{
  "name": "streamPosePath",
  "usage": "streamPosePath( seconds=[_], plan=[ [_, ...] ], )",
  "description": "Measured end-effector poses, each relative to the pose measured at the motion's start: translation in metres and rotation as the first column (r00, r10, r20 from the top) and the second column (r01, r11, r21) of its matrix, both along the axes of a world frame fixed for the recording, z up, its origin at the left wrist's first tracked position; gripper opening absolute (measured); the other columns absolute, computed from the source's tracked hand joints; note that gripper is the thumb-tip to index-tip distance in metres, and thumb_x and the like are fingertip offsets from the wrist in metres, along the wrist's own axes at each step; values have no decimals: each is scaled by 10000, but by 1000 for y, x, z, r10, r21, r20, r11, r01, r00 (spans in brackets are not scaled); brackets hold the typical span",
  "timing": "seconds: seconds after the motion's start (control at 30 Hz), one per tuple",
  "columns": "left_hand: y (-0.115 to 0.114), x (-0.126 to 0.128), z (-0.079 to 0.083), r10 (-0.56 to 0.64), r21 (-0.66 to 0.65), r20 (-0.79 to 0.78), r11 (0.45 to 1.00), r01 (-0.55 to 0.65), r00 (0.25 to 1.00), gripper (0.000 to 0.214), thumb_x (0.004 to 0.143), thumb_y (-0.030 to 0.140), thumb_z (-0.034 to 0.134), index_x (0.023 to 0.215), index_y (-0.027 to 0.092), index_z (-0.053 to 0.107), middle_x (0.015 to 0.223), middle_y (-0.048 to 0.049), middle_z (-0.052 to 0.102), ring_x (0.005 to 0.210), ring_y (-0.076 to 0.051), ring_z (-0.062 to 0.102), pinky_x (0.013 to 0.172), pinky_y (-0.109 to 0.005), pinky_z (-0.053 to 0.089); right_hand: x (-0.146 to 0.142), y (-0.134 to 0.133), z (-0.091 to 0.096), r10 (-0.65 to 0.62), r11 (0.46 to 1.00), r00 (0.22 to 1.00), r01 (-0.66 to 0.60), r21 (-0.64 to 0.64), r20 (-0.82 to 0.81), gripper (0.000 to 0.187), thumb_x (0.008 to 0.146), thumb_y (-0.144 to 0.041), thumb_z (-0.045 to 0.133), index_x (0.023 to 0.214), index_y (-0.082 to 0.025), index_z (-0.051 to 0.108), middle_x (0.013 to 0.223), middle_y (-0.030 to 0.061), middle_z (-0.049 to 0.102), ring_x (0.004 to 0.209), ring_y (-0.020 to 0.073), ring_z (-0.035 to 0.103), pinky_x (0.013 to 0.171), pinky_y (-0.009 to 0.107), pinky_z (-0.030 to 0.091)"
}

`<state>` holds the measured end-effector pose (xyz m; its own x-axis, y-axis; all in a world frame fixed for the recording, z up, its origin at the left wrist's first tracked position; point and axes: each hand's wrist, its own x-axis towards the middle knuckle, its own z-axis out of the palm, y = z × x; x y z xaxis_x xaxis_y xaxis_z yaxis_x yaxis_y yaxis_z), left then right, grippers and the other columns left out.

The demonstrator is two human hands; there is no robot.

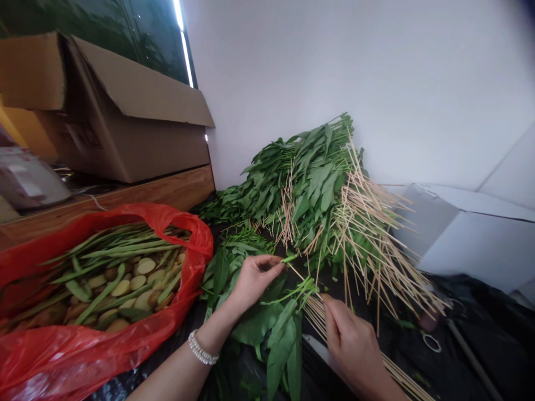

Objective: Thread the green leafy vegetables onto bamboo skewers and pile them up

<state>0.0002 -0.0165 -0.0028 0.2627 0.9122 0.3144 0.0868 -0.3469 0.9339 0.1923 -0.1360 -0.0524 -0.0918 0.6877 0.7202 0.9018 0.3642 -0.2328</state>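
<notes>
My left hand (256,281), wearing a bead bracelet (202,348) at the wrist, pinches a short green stem (289,258) between thumb and forefinger. In my right hand (351,341), fingers are closed around a thin bamboo skewer (296,271), whose far end reaches the stem in the left hand. Leafy greens (286,340) hang from the skewer by their stems, between both hands. Beneath the right hand lies a bundle of bare skewers (316,317). Beyond the hands rises a large pile of skewered greens (320,181), sticks pointing right. Loose greens (228,259) lie beside my left hand.
At left, a red plastic bag (190,303) holds green beans (125,245) and sliced potatoes (137,282). Behind it, an open cardboard box (154,133) rests on a wooden ledge (184,189). A white box (476,239) and black plastic (472,301) are at right.
</notes>
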Motion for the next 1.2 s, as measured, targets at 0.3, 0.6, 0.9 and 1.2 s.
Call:
streamPosePath(
  seconds=[0.3,0.6,0.9,1.2],
  plan=[
    [0,-1,-5,23,93,-70,996,-16,997,162,751,266,692,830,135,747,777,-55,757,687,-171,676,655,-242,525,0,0,0,-8,1000,999,8,-10,39,267,945,-151,348,1112,-150,556,905,76,689,772,178,685,703,268,532],
    [-6,-2,-1,185,379,-234,921,-86,955,115,779,202,659,840,172,752,816,-42,761,732,-172,691,705,-256,518,-1,0,-3,-2,1000,999,2,-11,47,275,951,-154,333,1114,-142,554,917,86,692,785,182,690,704,266,541],
    [-10,0,1,230,469,-297,881,-69,927,92,756,168,661,794,172,744,743,-48,751,673,-174,682,634,-261,509,-3,2,-5,-14,1000,998,15,-14,64,265,948,-150,333,1084,-147,560,883,81,687,781,188,693,709,278,548],
    [-11,1,-2,200,427,-321,903,-47,926,87,752,197,646,762,185,732,738,-42,747,670,-174,679,637,-263,511,-4,1,-3,-33,999,996,33,-9,86,294,949,-149,306,1045,-127,583,811,86,681,756,190,697,673,258,547]
  ],
)
